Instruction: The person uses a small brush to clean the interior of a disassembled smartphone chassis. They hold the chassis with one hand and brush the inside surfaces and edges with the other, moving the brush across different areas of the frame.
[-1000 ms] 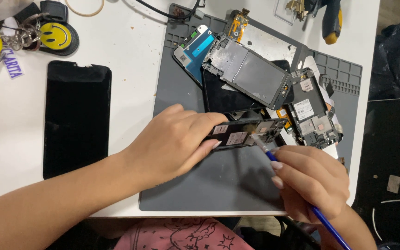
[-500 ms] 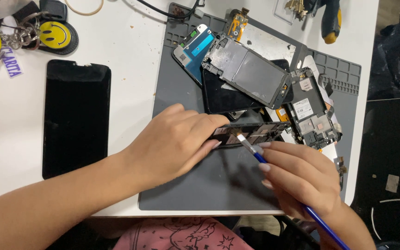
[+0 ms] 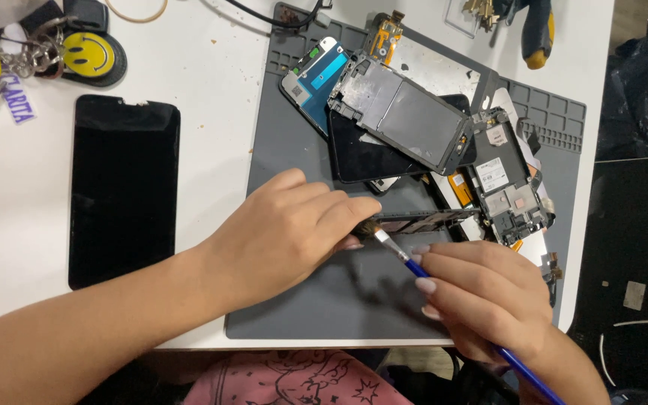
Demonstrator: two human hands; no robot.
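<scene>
We see a black phone screen (image 3: 123,191), two smiley keychains (image 3: 93,56) and a yellow-handled screwdriver (image 3: 538,34) on the white counter (image 3: 204,112).

You work at a white table (image 3: 211,90) under even light; dark floor (image 3: 631,247) shows to its right.

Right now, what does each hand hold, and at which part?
The right hand holds a blue brush at the middle of its handle. The left hand grips a phone frame at its left end, tilted on edge.
</scene>
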